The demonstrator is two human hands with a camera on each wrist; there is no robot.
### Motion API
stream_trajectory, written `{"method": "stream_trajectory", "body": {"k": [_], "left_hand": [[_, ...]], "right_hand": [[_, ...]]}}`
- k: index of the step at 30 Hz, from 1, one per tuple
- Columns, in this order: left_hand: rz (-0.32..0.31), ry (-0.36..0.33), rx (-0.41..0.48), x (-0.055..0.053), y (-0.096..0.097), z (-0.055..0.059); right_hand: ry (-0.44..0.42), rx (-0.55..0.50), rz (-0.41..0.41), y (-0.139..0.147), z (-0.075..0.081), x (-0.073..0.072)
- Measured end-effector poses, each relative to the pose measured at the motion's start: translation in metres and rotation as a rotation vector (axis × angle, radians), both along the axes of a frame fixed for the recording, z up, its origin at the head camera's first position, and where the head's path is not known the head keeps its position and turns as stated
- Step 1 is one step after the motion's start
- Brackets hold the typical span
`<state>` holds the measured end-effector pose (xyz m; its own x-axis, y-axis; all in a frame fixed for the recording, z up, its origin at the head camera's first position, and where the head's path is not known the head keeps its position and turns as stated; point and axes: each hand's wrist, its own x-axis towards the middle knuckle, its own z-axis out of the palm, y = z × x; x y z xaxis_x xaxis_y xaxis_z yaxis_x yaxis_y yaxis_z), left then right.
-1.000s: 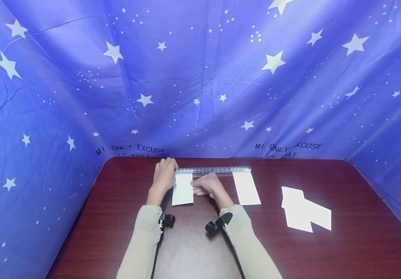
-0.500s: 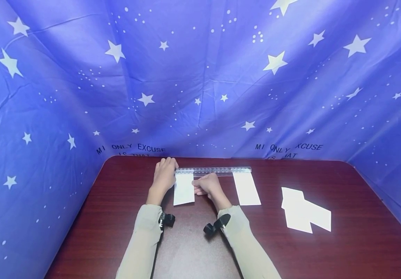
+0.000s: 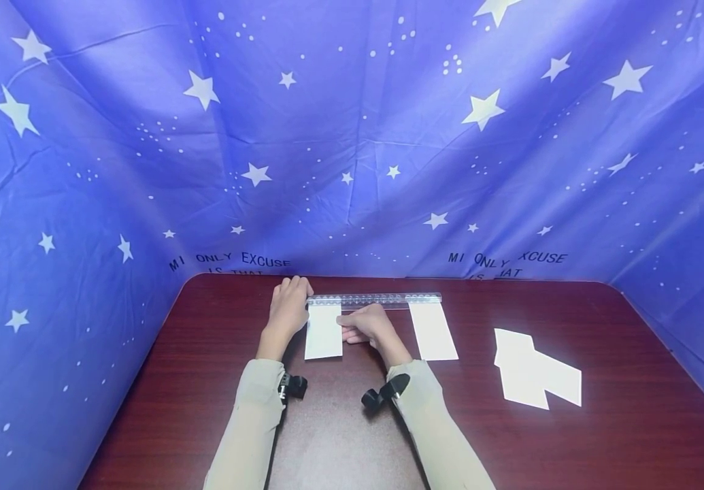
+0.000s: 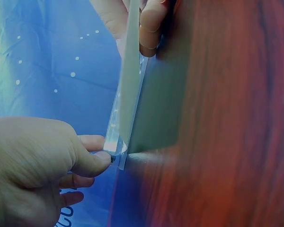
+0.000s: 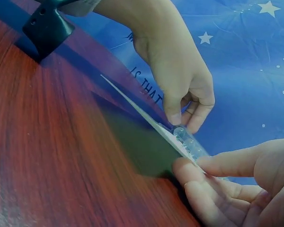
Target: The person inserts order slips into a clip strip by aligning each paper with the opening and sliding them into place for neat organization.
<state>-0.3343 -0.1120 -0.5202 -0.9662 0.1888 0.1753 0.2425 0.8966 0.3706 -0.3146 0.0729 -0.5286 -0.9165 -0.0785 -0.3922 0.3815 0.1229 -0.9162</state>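
Observation:
A clear plastic strip [image 3: 376, 300] with a beaded pattern lies crosswise near the back of the table. My left hand [image 3: 289, 307] pinches its left end between thumb and fingers, as the left wrist view shows. My right hand [image 3: 369, 325] pinches the right edge of a white card [image 3: 324, 333], thumb on top and fingers beneath. The card's far edge meets the strip, while its near part tilts up off the table with a shadow [image 4: 156, 113] below. A second white card [image 3: 433, 331] extends toward me from the strip's right end.
Several overlapping white cards [image 3: 532, 374] lie at the right on the dark red wooden table [image 3: 192, 408]. A blue star-patterned cloth [image 3: 352, 136] hangs behind the table and along its sides. Black wrist mounts [image 3: 382, 393] are strapped to both sleeves.
The white card in my right hand has shifted slightly to the right along the strip. My left hand, the strip and the other cards stay where they were.

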Motion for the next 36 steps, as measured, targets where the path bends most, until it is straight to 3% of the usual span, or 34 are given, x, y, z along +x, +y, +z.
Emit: {"method": "stream_trajectory", "body": {"k": [19,30,36], "left_hand": [[0.004,0.014,-0.012,-0.001,-0.001,-0.002],[0.007,0.026,-0.01,-0.002,0.0,-0.003],[0.006,0.025,-0.005,-0.002,0.0,-0.003]], "right_hand": [[0.021,-0.041,-0.122,-0.003,-0.003,0.0],[-0.003,0.002,-0.001,0.007,0.003,-0.001],[0.023,0.024,-0.021,0.005,0.001,-0.001]]}}
